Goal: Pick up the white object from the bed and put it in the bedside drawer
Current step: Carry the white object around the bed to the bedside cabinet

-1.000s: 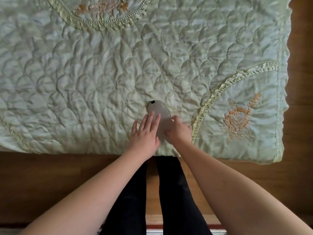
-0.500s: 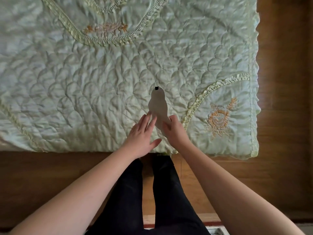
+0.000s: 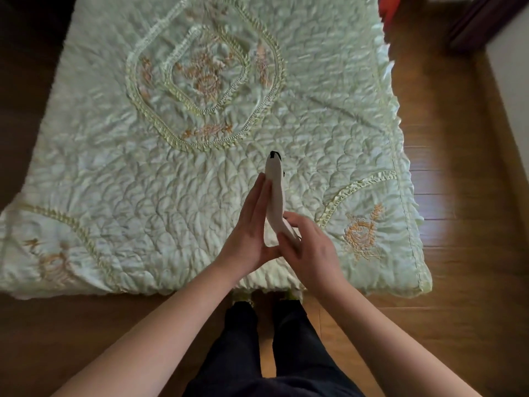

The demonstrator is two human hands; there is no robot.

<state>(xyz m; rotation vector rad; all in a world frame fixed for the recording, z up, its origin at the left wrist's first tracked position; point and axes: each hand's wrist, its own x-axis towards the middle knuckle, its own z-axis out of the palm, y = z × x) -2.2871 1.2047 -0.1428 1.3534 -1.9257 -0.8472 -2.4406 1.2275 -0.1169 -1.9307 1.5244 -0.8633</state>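
The white object [image 3: 275, 193] is flat and pear-shaped with a small black tab at its far tip. It stands on edge, lifted above the pale green quilted bedspread [image 3: 143, 173]. My right hand [image 3: 307, 247] grips its lower end between thumb and fingers. Flat against its left face lies my left hand [image 3: 249, 227], fingers straight and together, steadying it. The bedside drawer is not in view.
The bed's near edge runs just in front of my legs [image 3: 266, 348]. Wooden floor [image 3: 463, 224] lies to the right of the bed and under my feet. A dark wooden furniture piece [image 3: 483, 21] and something red [image 3: 389, 10] sit at the top right.
The white object has gone from lying flat on the quilt to standing on edge, raised between both hands. The camera has pulled back and now shows more of the bed.
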